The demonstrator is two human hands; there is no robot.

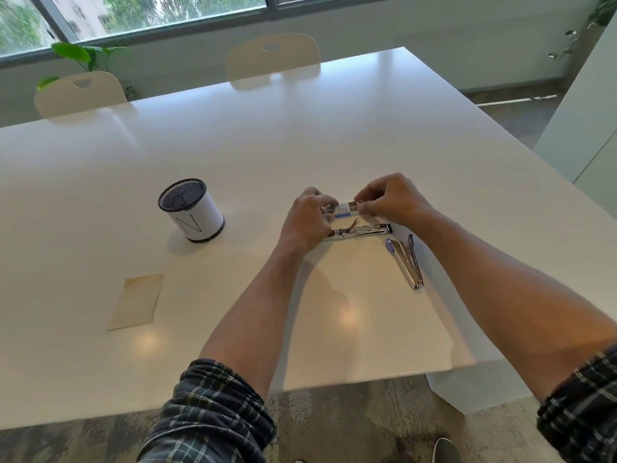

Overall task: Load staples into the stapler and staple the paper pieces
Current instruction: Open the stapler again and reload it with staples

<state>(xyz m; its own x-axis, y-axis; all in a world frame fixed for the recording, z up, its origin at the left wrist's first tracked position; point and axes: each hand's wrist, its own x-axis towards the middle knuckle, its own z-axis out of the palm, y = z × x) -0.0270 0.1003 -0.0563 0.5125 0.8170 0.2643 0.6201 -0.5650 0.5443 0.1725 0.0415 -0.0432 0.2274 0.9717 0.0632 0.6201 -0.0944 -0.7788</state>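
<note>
White glossy table point(233, 155). Black mesh pen cup point(191, 210), white label wrap. Tan paper piece point(136, 301). Chrome open stapler point(359, 229). White-and-blue staple box point(347, 208). Chrome, blue-tipped second stapler point(405, 262). Dark plaid sleeves point(213, 412). Cream chairs point(272, 60).

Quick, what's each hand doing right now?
Left hand: closed on one end of the small staple box.
Right hand: fingertips pinching the box's other end.

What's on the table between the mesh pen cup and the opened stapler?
In the head view, only the left hand lies between mesh pen cup and opened stapler; the table there is otherwise bare.
</note>
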